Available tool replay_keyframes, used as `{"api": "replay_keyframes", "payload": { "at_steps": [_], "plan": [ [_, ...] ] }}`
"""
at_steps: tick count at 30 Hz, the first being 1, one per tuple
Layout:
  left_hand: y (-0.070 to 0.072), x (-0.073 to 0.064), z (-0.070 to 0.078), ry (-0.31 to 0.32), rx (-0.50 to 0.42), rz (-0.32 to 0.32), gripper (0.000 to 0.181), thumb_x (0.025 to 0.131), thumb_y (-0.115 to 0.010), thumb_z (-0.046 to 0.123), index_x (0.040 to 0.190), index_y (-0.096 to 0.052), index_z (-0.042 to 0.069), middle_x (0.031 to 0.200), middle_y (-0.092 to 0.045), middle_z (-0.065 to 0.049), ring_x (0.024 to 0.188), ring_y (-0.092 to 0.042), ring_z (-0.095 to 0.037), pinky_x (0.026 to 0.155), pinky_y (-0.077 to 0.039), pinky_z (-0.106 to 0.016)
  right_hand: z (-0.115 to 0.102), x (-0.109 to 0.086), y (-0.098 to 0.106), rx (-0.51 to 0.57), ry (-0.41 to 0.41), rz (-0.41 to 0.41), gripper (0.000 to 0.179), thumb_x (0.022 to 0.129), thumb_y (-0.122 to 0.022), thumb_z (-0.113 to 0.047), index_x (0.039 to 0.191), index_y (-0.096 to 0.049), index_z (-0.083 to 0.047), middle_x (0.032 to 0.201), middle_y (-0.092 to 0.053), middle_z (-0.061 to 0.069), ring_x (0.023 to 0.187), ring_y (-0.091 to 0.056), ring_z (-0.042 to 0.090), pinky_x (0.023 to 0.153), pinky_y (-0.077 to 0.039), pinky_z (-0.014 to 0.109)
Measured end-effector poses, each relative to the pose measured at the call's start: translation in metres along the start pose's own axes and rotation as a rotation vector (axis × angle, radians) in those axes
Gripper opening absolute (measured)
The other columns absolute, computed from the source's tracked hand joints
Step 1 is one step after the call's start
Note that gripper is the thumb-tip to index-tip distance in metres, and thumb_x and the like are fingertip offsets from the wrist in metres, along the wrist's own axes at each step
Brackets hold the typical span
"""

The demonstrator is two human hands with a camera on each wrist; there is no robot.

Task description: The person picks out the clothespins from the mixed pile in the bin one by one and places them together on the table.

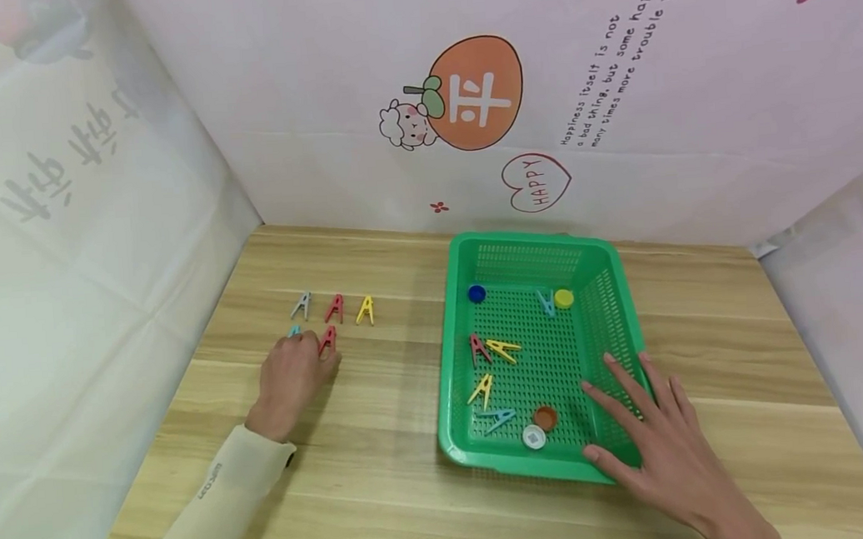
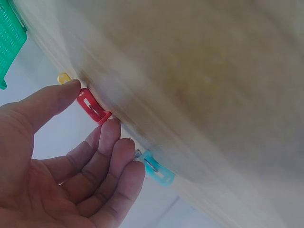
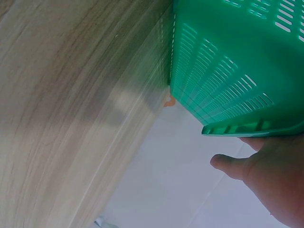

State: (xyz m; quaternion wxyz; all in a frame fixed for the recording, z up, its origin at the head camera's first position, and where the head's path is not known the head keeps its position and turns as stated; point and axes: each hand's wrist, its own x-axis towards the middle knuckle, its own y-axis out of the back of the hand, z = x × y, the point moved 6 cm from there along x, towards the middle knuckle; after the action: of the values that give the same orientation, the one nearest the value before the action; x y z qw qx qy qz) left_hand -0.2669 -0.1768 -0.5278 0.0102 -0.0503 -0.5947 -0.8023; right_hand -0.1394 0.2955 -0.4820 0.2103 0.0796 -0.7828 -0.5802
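My left hand (image 1: 294,375) is at the left of the table, its thumb and fingertips on either side of a red clothespin (image 1: 328,338). The left wrist view shows that red clothespin (image 2: 93,106) in the gap between thumb and fingers; whether both sides touch it is unclear. A light blue clothespin (image 2: 159,170) lies beside the fingertips, mostly hidden by the hand in the head view. Straight, spread fingers of my right hand (image 1: 666,453) rest over the right front rim of a green basket (image 1: 445,360). In the right wrist view its thumb (image 3: 228,165) shows beside the basket.
Behind the left hand lie grey (image 1: 302,304), red (image 1: 334,308) and yellow (image 1: 365,309) clothespins. Inside the basket are several clothespins and blue (image 1: 477,294), yellow (image 1: 564,299), brown (image 1: 544,417) and white (image 1: 533,437) caps. A printed cloth (image 1: 328,85) hangs behind the table.
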Motion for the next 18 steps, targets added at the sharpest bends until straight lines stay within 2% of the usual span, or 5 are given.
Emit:
{"api": "replay_keyframes", "payload": {
  "at_steps": [8, 11, 13, 18],
  "plan": [
    [0.002, -0.003, 0.0, 0.008, -0.01, -0.014, 0.042, 0.096, -0.084, 0.03, 0.079, -0.059, 0.001, 0.071, -0.054, -0.01, 0.065, -0.049, -0.024, 0.052, -0.048, -0.037, 0.0, 0.0, 0.0, -0.007, 0.002, 0.002, 0.076, 0.094, -0.078, -0.057, 0.16, -0.055, -0.027, 0.181, -0.027, 0.008, 0.17, -0.005, 0.042, 0.135, 0.007, 0.065],
    [0.005, -0.006, -0.001, 0.017, -0.028, -0.007, 0.045, 0.096, -0.085, 0.034, 0.08, -0.058, 0.002, 0.073, -0.057, -0.011, 0.066, -0.052, -0.026, 0.053, -0.049, -0.039, 0.0, 0.0, 0.0, -0.004, 0.0, 0.0, 0.076, 0.094, -0.078, -0.057, 0.16, -0.056, -0.027, 0.181, -0.027, 0.008, 0.17, -0.005, 0.042, 0.135, 0.005, 0.067],
    [0.009, -0.007, -0.001, 0.011, -0.039, 0.012, 0.045, 0.096, -0.085, 0.036, 0.08, -0.059, 0.002, 0.073, -0.059, -0.011, 0.066, -0.054, -0.027, 0.053, -0.05, -0.04, -0.001, 0.0, 0.0, -0.002, 0.0, 0.001, 0.076, 0.094, -0.078, -0.057, 0.16, -0.056, -0.027, 0.181, -0.027, 0.008, 0.17, -0.006, 0.043, 0.134, 0.003, 0.068],
    [0.02, -0.01, 0.003, -0.065, -0.022, 0.112, 0.044, 0.095, -0.086, 0.034, 0.087, -0.068, -0.006, 0.078, -0.07, -0.019, 0.067, -0.064, -0.033, 0.052, -0.056, -0.043, -0.001, 0.001, 0.001, 0.003, 0.004, 0.007, 0.075, 0.094, -0.079, -0.057, 0.159, -0.056, -0.027, 0.18, -0.028, 0.009, 0.17, -0.007, 0.043, 0.134, 0.003, 0.069]
  ]
}}
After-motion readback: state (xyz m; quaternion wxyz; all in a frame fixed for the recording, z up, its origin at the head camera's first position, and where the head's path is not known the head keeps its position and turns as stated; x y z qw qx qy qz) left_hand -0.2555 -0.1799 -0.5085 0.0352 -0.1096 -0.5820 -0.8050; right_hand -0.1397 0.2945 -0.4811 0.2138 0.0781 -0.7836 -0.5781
